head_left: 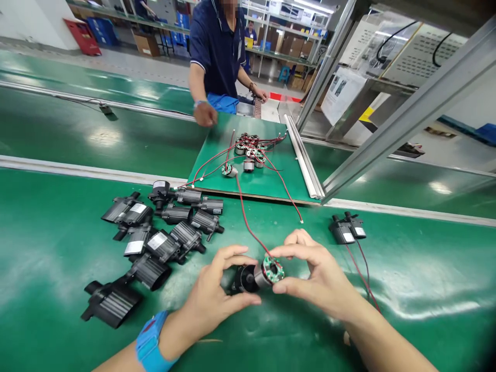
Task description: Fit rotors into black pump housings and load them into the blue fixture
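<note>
My left hand (217, 287), with a blue band at the wrist, holds a black pump housing (245, 279) between thumb and fingers, its open end facing right. Between finger and thumb of my right hand (313, 268) is a silver motor (268, 272) with a round green circuit board. The motor's silver end meets or overlaps the mouth of the housing; whether it is inside cannot be made out. A red wire (246, 217) runs up from the board toward the raised green board.
Several black pump housings (163, 245) lie at the left. Two pumps with red wires (346, 229) lie at the right. More wired motors (250, 150) sit on the raised board (271, 187). A person (220, 57) stands behind it, beside a metal frame (403, 113).
</note>
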Available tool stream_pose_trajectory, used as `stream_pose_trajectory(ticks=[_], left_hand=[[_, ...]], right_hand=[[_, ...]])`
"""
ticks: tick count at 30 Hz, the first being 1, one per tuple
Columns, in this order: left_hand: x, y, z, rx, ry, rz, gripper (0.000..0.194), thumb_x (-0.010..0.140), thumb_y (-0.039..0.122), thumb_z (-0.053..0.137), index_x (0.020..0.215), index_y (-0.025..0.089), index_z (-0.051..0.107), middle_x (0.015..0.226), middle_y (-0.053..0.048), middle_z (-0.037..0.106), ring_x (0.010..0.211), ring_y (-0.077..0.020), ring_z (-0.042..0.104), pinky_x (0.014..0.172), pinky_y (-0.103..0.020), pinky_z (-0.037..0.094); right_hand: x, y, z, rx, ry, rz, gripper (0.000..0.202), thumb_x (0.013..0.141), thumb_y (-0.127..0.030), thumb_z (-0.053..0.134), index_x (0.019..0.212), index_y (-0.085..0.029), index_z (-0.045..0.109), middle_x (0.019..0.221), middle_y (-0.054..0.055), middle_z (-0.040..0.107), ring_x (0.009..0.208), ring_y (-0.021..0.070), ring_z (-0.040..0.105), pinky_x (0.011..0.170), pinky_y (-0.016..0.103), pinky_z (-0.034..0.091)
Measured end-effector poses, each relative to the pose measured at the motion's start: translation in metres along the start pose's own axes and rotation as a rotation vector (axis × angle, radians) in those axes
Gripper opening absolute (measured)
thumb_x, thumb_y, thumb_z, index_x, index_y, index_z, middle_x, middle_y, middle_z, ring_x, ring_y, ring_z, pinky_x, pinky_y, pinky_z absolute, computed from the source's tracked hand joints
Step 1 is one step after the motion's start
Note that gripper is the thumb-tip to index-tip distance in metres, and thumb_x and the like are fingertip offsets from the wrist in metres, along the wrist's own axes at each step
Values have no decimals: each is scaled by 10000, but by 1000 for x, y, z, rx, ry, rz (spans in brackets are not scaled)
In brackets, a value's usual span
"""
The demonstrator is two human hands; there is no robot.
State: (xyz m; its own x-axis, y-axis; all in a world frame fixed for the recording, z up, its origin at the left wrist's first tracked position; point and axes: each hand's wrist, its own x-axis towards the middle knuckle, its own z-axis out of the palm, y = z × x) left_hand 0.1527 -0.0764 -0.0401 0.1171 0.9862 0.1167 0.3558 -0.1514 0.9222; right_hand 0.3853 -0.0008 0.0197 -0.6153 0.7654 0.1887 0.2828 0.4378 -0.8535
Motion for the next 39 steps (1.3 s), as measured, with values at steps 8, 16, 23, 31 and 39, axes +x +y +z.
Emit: stream_pose_trajectory(ticks=[8, 16, 23, 31, 39], left_hand=[[7, 6, -8, -102, -214, -73, 699, 691, 366, 893, 1252, 316, 480, 1148, 18, 719, 1101, -190, 681, 921, -271, 523], [6, 7, -11, -203, -327, -97, 800, 693, 321, 896, 1343, 354, 430, 1184, 22, 697, 1140, -200, 660, 950, -287, 539], [2, -1, -1, -128, -202, 9, 780, 707, 320, 886, 1318, 362, 404, 1134, 17, 693, 1026, -183, 705, 867, -274, 583], [1, -7, 8, 13, 60, 328, 440, 822, 308, 786, 1082, 271, 433, 1025, -12, 654, 849, -150, 694, 726, -244, 570], [1, -3, 0, 185, -133, 349, 207, 919, 150, 633, 1065, 278, 560, 1207, -60, 512, 961, -162, 633, 793, -278, 550]], right_hand=[[1, -3, 11, -199, -223, -62, 447, 834, -434, 765, 1264, -375, 656, 961, -1, 555, 916, 181, 477, 868, 369, 340], [7, -4, -1, -108, -472, -70, 443, 949, -380, 648, 1383, -354, 564, 1075, 22, 588, 1023, 182, 496, 918, 353, 357], [4, 0, 9, -126, -333, -32, 458, 872, -440, 732, 1303, -338, 617, 1009, 4, 593, 977, 182, 506, 894, 343, 360], [1, 1, 18, -144, -231, -77, 631, 787, -502, 795, 1338, -300, 566, 1115, 12, 617, 1022, 185, 535, 900, 340, 354], [-4, 4, 30, -401, -109, -179, 435, 905, -536, 656, 1272, -303, 631, 1016, 23, 639, 910, 198, 514, 804, 360, 312]])
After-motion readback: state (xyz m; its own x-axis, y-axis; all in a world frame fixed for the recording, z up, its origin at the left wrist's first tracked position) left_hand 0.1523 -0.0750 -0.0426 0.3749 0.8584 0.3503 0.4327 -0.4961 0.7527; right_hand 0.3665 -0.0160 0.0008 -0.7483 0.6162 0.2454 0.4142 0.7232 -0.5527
